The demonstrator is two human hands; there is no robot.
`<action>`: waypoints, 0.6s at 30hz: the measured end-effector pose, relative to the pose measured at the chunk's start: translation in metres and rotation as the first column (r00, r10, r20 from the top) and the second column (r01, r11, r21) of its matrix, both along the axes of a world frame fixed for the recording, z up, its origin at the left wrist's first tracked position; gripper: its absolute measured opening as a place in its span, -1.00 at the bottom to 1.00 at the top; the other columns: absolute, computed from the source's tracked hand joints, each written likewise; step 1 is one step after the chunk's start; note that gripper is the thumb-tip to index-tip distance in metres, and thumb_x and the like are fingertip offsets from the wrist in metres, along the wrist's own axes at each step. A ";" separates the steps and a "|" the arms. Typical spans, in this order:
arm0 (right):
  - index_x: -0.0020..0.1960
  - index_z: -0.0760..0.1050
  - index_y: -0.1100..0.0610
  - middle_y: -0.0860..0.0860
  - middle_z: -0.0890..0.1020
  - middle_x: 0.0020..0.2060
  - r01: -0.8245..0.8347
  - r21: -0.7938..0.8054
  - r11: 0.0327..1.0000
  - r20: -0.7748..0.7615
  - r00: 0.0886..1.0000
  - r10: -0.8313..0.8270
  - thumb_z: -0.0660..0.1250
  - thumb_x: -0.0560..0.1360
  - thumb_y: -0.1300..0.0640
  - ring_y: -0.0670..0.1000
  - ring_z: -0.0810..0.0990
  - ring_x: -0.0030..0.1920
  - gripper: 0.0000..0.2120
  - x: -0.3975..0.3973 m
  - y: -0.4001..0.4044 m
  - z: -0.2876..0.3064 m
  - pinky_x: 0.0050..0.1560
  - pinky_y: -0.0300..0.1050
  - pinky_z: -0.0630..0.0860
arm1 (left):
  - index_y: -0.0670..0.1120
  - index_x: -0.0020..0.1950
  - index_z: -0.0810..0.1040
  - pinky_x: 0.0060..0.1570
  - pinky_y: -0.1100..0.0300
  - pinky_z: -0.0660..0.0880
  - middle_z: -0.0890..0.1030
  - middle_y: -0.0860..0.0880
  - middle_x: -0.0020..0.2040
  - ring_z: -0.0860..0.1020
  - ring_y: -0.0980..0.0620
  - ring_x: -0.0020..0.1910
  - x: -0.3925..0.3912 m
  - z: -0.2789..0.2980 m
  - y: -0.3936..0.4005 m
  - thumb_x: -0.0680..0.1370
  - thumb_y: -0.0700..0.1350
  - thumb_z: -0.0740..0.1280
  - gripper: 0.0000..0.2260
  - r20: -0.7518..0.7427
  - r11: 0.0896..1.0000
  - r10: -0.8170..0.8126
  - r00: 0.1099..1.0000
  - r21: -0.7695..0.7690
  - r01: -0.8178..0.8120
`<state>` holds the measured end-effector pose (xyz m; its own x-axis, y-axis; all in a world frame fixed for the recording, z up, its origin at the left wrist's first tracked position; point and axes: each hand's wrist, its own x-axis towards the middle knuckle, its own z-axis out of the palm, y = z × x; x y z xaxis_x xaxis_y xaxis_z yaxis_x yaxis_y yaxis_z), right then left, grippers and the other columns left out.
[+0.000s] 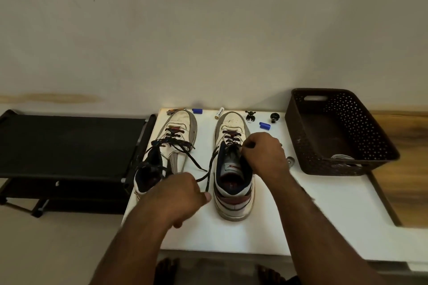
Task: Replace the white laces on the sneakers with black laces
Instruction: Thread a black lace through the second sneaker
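The right sneaker (pixel 234 164) points toe-first at the table's (pixel 324 215) far edge; the left hand (pixel 183 194) pinches its black lace (pixel 209 176), the right hand (pixel 261 157) seemingly grips the collar.

place: home, probably an entryway | cues: black shoe rack (pixel 69 146) against plain wall (pixel 208 30); white table (pixel 324 215) with brown plastic basket (pixel 379 146), small figurines (pixel 250 116), loose batteries (pixel 220 112)
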<state>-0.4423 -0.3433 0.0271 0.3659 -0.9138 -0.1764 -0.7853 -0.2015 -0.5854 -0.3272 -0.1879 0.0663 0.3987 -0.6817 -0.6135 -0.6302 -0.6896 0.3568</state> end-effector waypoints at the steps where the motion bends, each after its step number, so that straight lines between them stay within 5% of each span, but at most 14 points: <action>1: 0.11 0.60 0.03 0.02 0.67 0.02 -0.010 0.005 1.000 0.011 1.000 0.010 0.37 0.49 0.09 0.03 0.63 -0.02 -0.80 0.000 0.000 0.000 0.05 -0.06 0.57 | -0.14 -0.05 0.61 -0.26 0.22 0.53 0.58 -0.04 -0.31 0.56 0.05 -0.40 -0.003 0.002 -0.001 0.60 0.12 0.24 -0.65 0.069 0.999 -0.025 0.997 0.021 0.024; 4: 0.24 0.55 -0.07 -0.02 0.61 0.19 -0.052 0.013 0.999 0.038 0.998 0.051 0.35 0.51 0.12 0.03 0.59 0.11 -0.68 0.002 0.001 0.001 0.12 -0.07 0.54 | -0.03 0.25 0.57 0.15 0.10 0.47 0.62 -0.06 0.14 0.58 -0.04 0.11 -0.003 -0.002 -0.018 0.63 0.02 0.21 -0.73 0.250 0.934 0.164 0.954 -0.350 -0.069; 7: 0.25 0.55 -0.09 -0.02 0.59 0.22 -0.110 0.001 0.994 -0.001 0.994 0.110 0.28 0.54 0.18 0.04 0.58 0.15 -0.67 0.004 0.002 0.001 0.14 -0.07 0.53 | 0.00 0.41 0.45 0.32 0.06 0.40 0.52 -0.04 0.33 0.48 -0.03 0.31 -0.005 -0.016 -0.042 0.62 -0.10 0.26 -0.65 -0.077 0.763 0.272 0.959 -0.591 -0.263; 10: 0.26 0.55 -0.03 -0.02 0.60 0.20 -0.121 -0.024 0.992 -0.007 0.993 0.121 0.30 0.54 0.20 0.02 0.57 0.15 -0.68 0.006 0.002 0.001 0.13 -0.10 0.50 | -0.03 0.34 0.52 0.25 0.07 0.46 0.58 -0.01 0.24 0.53 0.00 0.23 -0.007 -0.029 -0.055 0.58 -0.13 0.32 -0.69 -0.194 0.731 0.247 0.949 -0.606 -0.314; 14: 0.17 0.57 0.04 0.01 0.64 0.09 -0.062 -0.081 0.995 0.016 0.998 0.063 0.32 0.53 0.18 0.02 0.59 0.06 -0.77 0.005 0.005 0.002 0.08 -0.14 0.48 | -0.09 0.13 0.65 -0.07 0.29 0.45 0.62 0.04 -0.04 0.55 0.12 -0.06 -0.007 -0.033 -0.058 0.55 -0.19 0.36 -0.83 -0.257 0.662 0.262 0.930 -0.654 -0.367; 18: 0.15 0.58 0.05 0.01 0.64 0.06 -0.029 -0.080 0.996 0.019 0.999 0.031 0.32 0.53 0.17 0.01 0.59 0.03 -0.79 0.006 0.006 0.000 0.05 -0.15 0.47 | 0.00 -0.08 0.62 -0.31 0.27 0.39 0.60 -0.01 -0.19 0.52 0.10 -0.24 -0.011 -0.036 -0.059 0.55 -0.19 0.36 -0.90 -0.463 0.599 0.335 0.821 -0.567 -0.565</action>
